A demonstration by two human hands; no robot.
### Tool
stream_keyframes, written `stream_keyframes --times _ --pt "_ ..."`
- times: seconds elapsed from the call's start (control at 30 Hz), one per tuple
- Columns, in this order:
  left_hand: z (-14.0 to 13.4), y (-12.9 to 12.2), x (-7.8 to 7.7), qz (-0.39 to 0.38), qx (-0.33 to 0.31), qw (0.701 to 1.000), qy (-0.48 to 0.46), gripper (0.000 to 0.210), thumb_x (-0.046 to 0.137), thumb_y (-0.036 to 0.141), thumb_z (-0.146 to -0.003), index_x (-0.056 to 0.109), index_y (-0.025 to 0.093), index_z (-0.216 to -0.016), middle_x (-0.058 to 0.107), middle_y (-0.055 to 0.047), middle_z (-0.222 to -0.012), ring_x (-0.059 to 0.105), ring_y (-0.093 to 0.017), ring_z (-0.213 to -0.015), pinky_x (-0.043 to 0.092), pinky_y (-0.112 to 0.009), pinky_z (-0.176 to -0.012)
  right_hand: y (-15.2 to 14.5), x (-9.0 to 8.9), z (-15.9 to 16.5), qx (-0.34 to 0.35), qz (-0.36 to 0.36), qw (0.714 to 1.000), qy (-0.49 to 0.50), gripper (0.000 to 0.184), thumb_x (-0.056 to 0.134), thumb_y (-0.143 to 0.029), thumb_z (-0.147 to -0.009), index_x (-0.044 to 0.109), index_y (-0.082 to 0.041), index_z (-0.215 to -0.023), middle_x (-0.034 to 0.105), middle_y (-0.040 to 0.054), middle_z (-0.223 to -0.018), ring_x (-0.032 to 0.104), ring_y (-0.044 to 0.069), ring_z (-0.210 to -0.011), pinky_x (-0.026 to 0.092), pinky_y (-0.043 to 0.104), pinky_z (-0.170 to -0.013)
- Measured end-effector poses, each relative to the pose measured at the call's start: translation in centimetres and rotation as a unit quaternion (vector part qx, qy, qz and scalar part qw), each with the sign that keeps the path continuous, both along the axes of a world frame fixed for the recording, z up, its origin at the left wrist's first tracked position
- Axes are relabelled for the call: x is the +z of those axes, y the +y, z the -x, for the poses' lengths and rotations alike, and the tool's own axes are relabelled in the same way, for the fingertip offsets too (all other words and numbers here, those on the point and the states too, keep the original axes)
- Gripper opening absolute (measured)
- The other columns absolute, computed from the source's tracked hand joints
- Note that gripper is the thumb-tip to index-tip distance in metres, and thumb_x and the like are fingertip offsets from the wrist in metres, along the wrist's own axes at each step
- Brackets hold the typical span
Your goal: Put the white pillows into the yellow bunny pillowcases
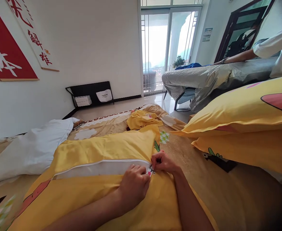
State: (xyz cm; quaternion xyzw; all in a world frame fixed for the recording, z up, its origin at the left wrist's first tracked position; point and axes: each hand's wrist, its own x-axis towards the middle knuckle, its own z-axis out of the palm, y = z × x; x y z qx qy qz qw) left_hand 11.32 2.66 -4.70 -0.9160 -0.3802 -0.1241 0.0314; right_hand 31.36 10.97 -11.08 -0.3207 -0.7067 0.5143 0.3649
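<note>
A yellow pillowcase (pixel 107 146) lies in front of me around a white pillow (pixel 95 170), which shows through a long opening edged with white zipper tape. My left hand (pixel 135 184) is closed on the lower edge of that opening, close to its right end. Just right of it, my right hand (pixel 164 162) pinches the zipper at the corner of the opening. The pull itself is too small to make out between the fingertips. A patch of printed fabric (pixel 150 170) shows between the two hands.
Yellow pillows (pixel 237 112) are stacked at the right, and a white pillow (pixel 32 150) lies left. Crumpled yellow cloth (pixel 143 119) rests farther back on the tan blanket (pixel 179 154). Beyond, another person's arm (pixel 239 57) reaches over a plastic-covered surface (pixel 203 77).
</note>
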Motion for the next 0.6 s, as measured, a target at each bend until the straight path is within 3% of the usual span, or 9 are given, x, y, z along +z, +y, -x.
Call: stream_keyframes --times 0.17,0.27,0.4,0.6 --pt "-0.7 1.0 2.9 0.074 0.05 0.995 0.041 0.034 0.039 0.027 -0.092 0.068 0.017 -0.078 0.066 -0.006 -0.079 0.062 -0.017 -0.073 0.045 -0.029 -0.067 -0.1 -0.2 0.1 -0.012 0.018 0.999 0.034 0.02 0.076 -0.03 -0.058 0.063 -0.016 -0.054 0.056 -0.0024 -0.051 0.042 0.007 -0.049 0.028 0.02 -0.047" --pt "-1.8 2.8 3.9 0.108 0.038 0.993 0.039 0.028 0.041 0.022 -0.088 0.069 0.018 -0.086 0.069 -0.007 -0.086 0.065 -0.02 -0.08 0.047 -0.029 -0.069 -0.1 -0.6 0.0 -0.014 0.025 0.998 0.048 0.02 0.078 -0.029 -0.057 0.063 -0.016 -0.054 0.059 -0.0018 -0.053 0.047 0.008 -0.051 0.031 0.021 -0.049" --pt "-3.0 4.7 3.2 0.16 0.051 0.984 0.052 0.027 0.045 0.021 -0.083 0.072 0.021 -0.088 0.072 -0.008 -0.087 0.067 -0.023 -0.083 0.05 -0.031 -0.07 0.1 -1.0 0.0 -0.018 0.016 0.998 0.051 0.021 0.079 -0.029 -0.057 0.063 -0.016 -0.054 0.062 -0.0006 -0.055 0.05 0.01 -0.053 0.034 0.021 -0.051" --pt "-3.5 4.9 2.3 0.163 0.096 0.98 0.067 0.026 0.048 0.023 -0.081 0.073 0.02 -0.089 0.072 -0.011 -0.089 0.068 -0.027 -0.087 0.053 -0.037 -0.075 0.2 -1.0 0.1 0.003 0.026 0.998 0.052 0.023 0.079 -0.031 -0.058 0.062 -0.016 -0.054 0.063 -0.0008 -0.057 0.051 0.01 -0.054 0.035 0.022 -0.053"
